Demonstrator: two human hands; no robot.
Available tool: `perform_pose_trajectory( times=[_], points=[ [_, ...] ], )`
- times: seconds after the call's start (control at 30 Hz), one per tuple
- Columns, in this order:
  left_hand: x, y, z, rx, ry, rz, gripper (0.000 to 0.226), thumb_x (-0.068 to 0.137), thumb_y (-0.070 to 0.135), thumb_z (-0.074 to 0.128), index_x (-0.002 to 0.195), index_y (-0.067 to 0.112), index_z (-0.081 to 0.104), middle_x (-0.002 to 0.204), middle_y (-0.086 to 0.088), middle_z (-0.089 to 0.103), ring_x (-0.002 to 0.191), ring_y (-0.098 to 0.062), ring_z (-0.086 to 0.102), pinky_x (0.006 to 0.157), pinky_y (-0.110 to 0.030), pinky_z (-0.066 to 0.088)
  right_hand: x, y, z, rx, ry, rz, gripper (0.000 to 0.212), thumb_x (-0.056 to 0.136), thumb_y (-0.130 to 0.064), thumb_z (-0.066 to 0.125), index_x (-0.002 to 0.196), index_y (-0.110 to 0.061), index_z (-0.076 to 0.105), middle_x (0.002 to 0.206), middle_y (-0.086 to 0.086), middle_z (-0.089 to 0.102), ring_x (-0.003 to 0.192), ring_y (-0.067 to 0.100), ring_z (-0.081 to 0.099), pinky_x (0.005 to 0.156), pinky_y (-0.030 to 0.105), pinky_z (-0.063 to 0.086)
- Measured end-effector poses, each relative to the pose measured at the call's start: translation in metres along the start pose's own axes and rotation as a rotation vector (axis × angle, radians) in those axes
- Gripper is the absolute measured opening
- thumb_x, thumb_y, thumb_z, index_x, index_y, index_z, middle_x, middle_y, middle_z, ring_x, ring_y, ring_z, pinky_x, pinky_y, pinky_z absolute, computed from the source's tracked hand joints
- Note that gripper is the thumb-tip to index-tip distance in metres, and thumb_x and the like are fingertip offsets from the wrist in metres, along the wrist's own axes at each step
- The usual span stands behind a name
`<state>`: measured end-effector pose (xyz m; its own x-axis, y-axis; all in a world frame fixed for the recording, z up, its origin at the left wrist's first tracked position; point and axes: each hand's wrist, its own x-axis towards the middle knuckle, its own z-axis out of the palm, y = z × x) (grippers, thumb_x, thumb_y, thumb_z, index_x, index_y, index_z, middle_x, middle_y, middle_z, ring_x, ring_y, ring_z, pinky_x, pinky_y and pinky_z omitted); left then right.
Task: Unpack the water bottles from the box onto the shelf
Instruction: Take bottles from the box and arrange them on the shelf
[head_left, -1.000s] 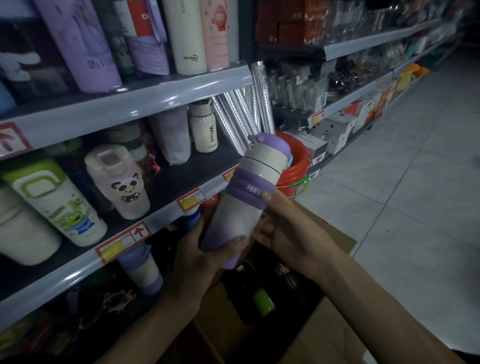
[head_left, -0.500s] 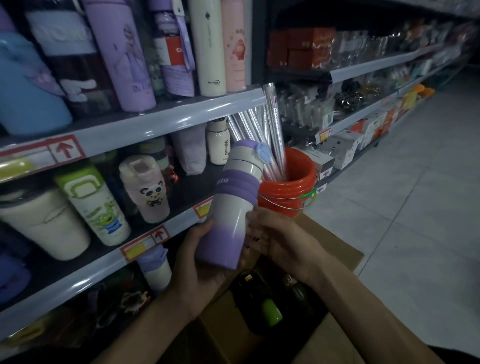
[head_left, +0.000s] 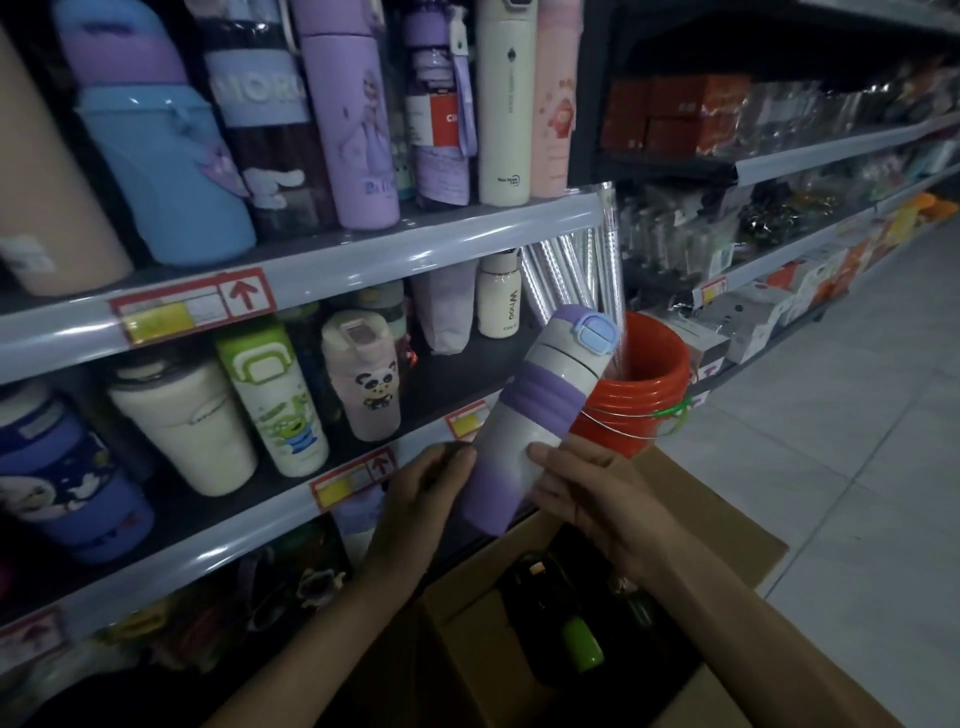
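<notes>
A bare stretch of the middle shelf (head_left: 449, 376) lies open between the panda bottle (head_left: 366, 382) and the orange bucket (head_left: 644, 379); a small cream bottle (head_left: 500, 296) stands behind it.

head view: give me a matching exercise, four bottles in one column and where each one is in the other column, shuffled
Column one
1. purple and white bottle
2. panda bottle
3. light blue bottle
4. dark bottle with a green end

Column two
A. inside the cardboard box
B. on the upper shelf
C. held by the left hand and the right hand
D. on the middle shelf

Pairs: 1-C, 2-D, 3-B, 4-A
</notes>
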<state>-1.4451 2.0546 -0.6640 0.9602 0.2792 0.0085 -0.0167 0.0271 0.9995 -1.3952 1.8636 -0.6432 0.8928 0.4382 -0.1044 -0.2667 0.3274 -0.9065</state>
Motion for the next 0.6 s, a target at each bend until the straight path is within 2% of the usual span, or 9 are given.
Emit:
perform_pose_trajectory(
  times=[0.03, 0.1, 0.17, 0.23, 0.33, 0.4, 0.47, 0.53, 0.6],
  points=[
    [0.003, 0.000, -0.003, 0.142, -0.017, 0.073, 0.012, 0.097, 0.028, 0.064, 0.105, 0.034, 0.072, 0.104, 0.014, 0.075, 0.101, -0.005, 0.069, 0.082, -0.023, 0.053, 0.003, 0.001, 0.000, -0.029, 0.003, -0.023, 0.011, 0.086, -0.006, 0.072, 0.095, 0.000, 0.073, 0.078, 0.009, 0.069, 0.074, 0.018, 0.067, 0.071, 0.023, 0.059],
    [0.010, -0.001, -0.005, 0.285, -0.004, 0.163, 0.021, 0.097, 0.022, 0.065, 0.104, 0.041, 0.068, 0.106, 0.014, 0.071, 0.097, 0.003, 0.067, 0.073, -0.016, 0.054, 0.012, 0.004, 0.000, -0.077, 0.036, -0.072, 0.010, 0.086, -0.004, 0.074, 0.095, -0.004, 0.074, 0.080, 0.005, 0.073, 0.077, 0.017, 0.071, 0.072, 0.025, 0.057],
    [0.016, -0.002, -0.005, 0.364, 0.042, 0.211, 0.024, 0.096, 0.017, 0.067, 0.110, 0.036, 0.065, 0.113, 0.005, 0.066, 0.094, 0.001, 0.066, 0.067, -0.009, 0.052, 0.023, 0.007, 0.002, -0.117, 0.072, -0.116, 0.012, 0.085, -0.003, 0.076, 0.097, -0.007, 0.075, 0.084, 0.005, 0.077, 0.080, 0.020, 0.074, 0.075, 0.028, 0.059],
    [0.022, -0.004, -0.002, 0.468, 0.064, 0.253, 0.031, 0.094, 0.015, 0.068, 0.120, 0.031, 0.063, 0.117, 0.004, 0.059, 0.095, 0.000, 0.062, 0.068, -0.007, 0.050, 0.035, 0.009, 0.004, -0.177, 0.092, -0.159, 0.021, 0.083, -0.006, 0.080, 0.103, -0.004, 0.076, 0.090, 0.011, 0.078, 0.083, 0.026, 0.074, 0.079, 0.034, 0.060],
    [0.036, -0.002, 0.000, 0.559, 0.035, 0.294, 0.044, 0.091, 0.017, 0.069, 0.131, 0.032, 0.061, 0.119, 0.010, 0.060, 0.104, 0.001, 0.060, 0.080, -0.009, 0.047, 0.056, 0.008, 0.002, -0.272, 0.121, -0.232, 0.028, 0.080, 0.000, 0.081, 0.107, 0.002, 0.075, 0.086, 0.008, 0.078, 0.074, 0.014, 0.073, 0.068, 0.024, 0.056],
    [0.047, 0.001, 0.000, 0.503, -0.006, 0.231, 0.045, 0.089, 0.015, 0.070, 0.126, 0.039, 0.062, 0.117, 0.014, 0.067, 0.105, 0.001, 0.063, 0.084, -0.016, 0.050, 0.073, 0.007, 0.000, -0.287, 0.119, -0.263, 0.033, 0.077, 0.008, 0.080, 0.109, 0.005, 0.073, 0.095, 0.012, 0.079, 0.084, 0.019, 0.076, 0.070, 0.023, 0.058],
    [0.059, 0.004, 0.002, 0.431, -0.027, 0.152, 0.042, 0.085, 0.019, 0.070, 0.109, 0.052, 0.062, 0.108, 0.016, 0.072, 0.101, 0.000, 0.067, 0.088, -0.028, 0.055, 0.091, 0.006, -0.001, -0.281, 0.117, -0.288, 0.040, 0.073, 0.012, 0.081, 0.112, 0.006, 0.071, 0.102, 0.016, 0.078, 0.098, 0.030, 0.075, 0.078, 0.030, 0.061],
    [0.070, 0.004, 0.004, 0.355, -0.033, 0.089, 0.038, 0.076, 0.030, 0.067, 0.099, 0.060, 0.062, 0.105, 0.010, 0.076, 0.101, -0.010, 0.071, 0.094, -0.042, 0.057, 0.110, 0.006, -0.001, -0.288, 0.112, -0.304, 0.044, 0.072, 0.013, 0.081, 0.114, 0.005, 0.071, 0.105, 0.017, 0.077, 0.103, 0.035, 0.073, 0.086, 0.039, 0.061],
    [0.082, 0.003, 0.006, 0.311, -0.032, 0.069, 0.037, 0.072, 0.037, 0.065, 0.097, 0.064, 0.062, 0.104, 0.006, 0.077, 0.101, -0.018, 0.072, 0.094, -0.050, 0.056, 0.128, 0.005, 0.002, -0.280, 0.097, -0.318, 0.046, 0.072, 0.013, 0.081, 0.115, 0.005, 0.070, 0.106, 0.019, 0.076, 0.105, 0.038, 0.072, 0.091, 0.048, 0.059]
  ],
)
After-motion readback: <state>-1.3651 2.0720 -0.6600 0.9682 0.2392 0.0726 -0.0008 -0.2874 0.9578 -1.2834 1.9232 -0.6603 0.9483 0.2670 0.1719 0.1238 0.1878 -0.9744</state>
